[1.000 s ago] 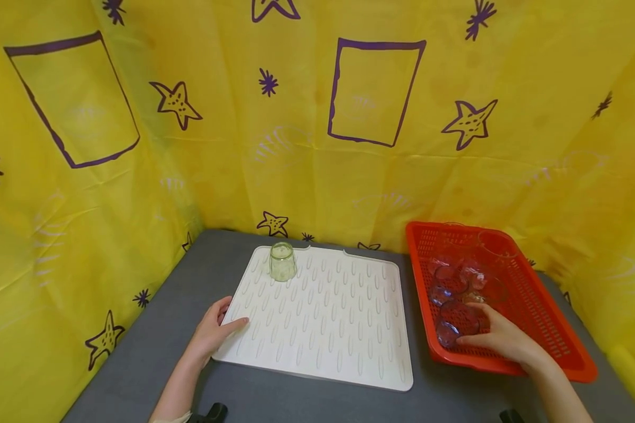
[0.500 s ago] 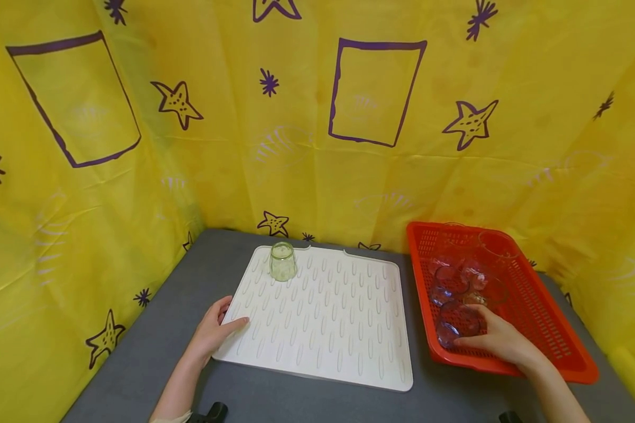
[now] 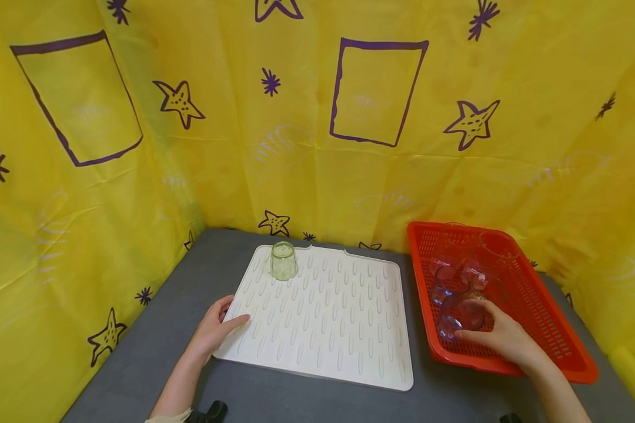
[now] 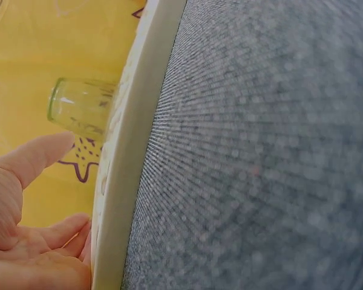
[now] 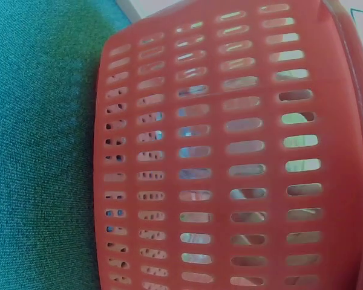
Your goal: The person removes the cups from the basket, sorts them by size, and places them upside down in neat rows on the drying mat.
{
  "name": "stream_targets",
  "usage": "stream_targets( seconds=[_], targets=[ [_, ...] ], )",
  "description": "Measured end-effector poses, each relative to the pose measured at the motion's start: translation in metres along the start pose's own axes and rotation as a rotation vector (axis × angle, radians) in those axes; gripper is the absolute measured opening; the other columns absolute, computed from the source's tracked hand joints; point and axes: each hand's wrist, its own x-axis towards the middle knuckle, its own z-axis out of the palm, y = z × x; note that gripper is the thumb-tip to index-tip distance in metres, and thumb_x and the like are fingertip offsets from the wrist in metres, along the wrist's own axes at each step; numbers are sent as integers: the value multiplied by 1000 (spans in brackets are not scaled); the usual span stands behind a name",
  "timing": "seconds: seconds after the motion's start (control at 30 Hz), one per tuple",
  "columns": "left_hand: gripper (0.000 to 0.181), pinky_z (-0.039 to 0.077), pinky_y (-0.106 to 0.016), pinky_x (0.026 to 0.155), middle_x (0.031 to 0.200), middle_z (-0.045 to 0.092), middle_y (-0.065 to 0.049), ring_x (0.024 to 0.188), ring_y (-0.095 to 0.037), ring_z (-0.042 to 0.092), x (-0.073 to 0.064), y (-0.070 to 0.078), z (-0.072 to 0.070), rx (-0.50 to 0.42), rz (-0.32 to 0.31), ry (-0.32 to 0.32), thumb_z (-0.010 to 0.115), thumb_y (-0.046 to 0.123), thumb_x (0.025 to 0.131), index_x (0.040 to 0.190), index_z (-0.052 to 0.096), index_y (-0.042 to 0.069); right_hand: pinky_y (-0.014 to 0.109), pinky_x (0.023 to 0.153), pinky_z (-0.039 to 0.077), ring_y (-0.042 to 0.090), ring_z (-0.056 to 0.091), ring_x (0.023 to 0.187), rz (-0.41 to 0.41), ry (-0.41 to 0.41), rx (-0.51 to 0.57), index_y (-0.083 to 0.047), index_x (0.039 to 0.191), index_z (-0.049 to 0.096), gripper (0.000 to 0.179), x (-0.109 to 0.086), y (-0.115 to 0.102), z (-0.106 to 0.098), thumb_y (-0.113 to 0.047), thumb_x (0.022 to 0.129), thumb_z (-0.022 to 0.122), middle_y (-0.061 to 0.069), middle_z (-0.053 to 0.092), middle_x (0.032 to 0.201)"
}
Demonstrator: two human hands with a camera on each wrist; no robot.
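Note:
My right hand (image 3: 503, 338) reaches into the red plastic basket (image 3: 476, 364) and holds a purple-tinted drinking glass (image 3: 457, 320) between thumb and fingers, near the basket's front left corner. In the right wrist view the slotted basket wall (image 5: 218, 145) hides most of the hand and the glass. At the left edge of a white ribbed drying mat (image 3: 323, 352) lies my left hand (image 3: 215, 329), its thumb extended over the top and its fingers by the side. A green-tinted glass (image 3: 284, 262) stands narrower end up on the mat's back left part.
Several more clear and tinted glasses (image 3: 450, 282) sit in the left and back of the basket. The mat and basket stand on a dark grey table (image 3: 153, 352). Yellow patterned cloth (image 3: 296, 176) hangs behind and at both sides.
The purple-tinted glass has tipped and shifted slightly in my right hand inside the basket. The left hand, mat and green glass stay where they were.

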Motion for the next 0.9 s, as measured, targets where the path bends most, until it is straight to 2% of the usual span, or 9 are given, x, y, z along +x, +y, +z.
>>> stream_targets(
  seconds=[0.17, 0.37, 0.47, 0.53, 0.6, 0.73, 0.8, 0.9],
  targets=[
    [83, 25, -49, 104, 142, 27, -23, 128, -34, 27, 0, 4, 1, 7, -8, 1, 71, 32, 80, 140, 25, -3, 50, 77, 45, 36, 47, 106, 34, 43, 32, -8, 136, 32, 79, -3, -4, -2, -47, 78, 69, 22, 44, 128],
    [79, 23, -49, 106, 144, 25, -22, 132, -35, 21, -2, 12, 1, -20, 8, -13, 68, 32, 82, 140, 25, -1, 61, 80, 40, 43, 39, 113, 51, 114, 64, -12, 141, 27, 84, -8, -16, -4, -50, 78, 67, 25, 37, 134],
    [80, 23, -50, 105, 145, 23, -21, 134, -35, 18, -4, 19, 3, 3, 16, -10, 68, 36, 82, 141, 25, 2, 61, 81, 40, 42, 39, 113, 48, 150, 120, -14, 142, 25, 84, -10, -24, -5, -49, 78, 67, 23, 36, 135],
    [80, 22, -51, 105, 146, 24, -20, 135, -35, 17, -6, 24, 5, 29, 34, 1, 68, 38, 82, 141, 27, 2, 55, 80, 43, 38, 41, 110, 36, 181, 148, -15, 142, 26, 82, -12, -29, -5, -47, 79, 67, 21, 37, 134],
    [78, 20, -52, 106, 145, 25, -19, 135, -36, 18, -8, 31, 9, 27, 58, 11, 68, 37, 81, 140, 29, 4, 45, 79, 47, 33, 42, 109, 19, 207, 180, -16, 142, 27, 78, -14, -34, -4, -45, 81, 66, 17, 38, 133],
    [71, 22, -51, 106, 143, 32, -15, 132, -35, 24, -14, 44, 20, -40, 116, 14, 69, 34, 81, 138, 35, 7, 21, 71, 48, 19, 45, 101, -21, 259, 243, -18, 141, 31, 70, -17, -47, -2, -37, 84, 65, 12, 41, 131],
    [66, 27, -49, 104, 140, 37, -13, 130, -34, 30, -17, 51, 26, -92, 154, 13, 70, 31, 81, 135, 39, 9, 18, 70, 48, 14, 47, 98, -37, 278, 287, -19, 141, 32, 67, -19, -54, 0, -34, 84, 65, 10, 43, 129],
    [56, 37, -43, 99, 133, 45, -9, 124, -31, 40, -21, 61, 35, -165, 211, 7, 70, 26, 82, 129, 46, 11, 19, 71, 49, 11, 50, 95, -60, 292, 349, -20, 140, 34, 65, -20, -64, 5, -31, 85, 66, 7, 45, 125]
  ],
)
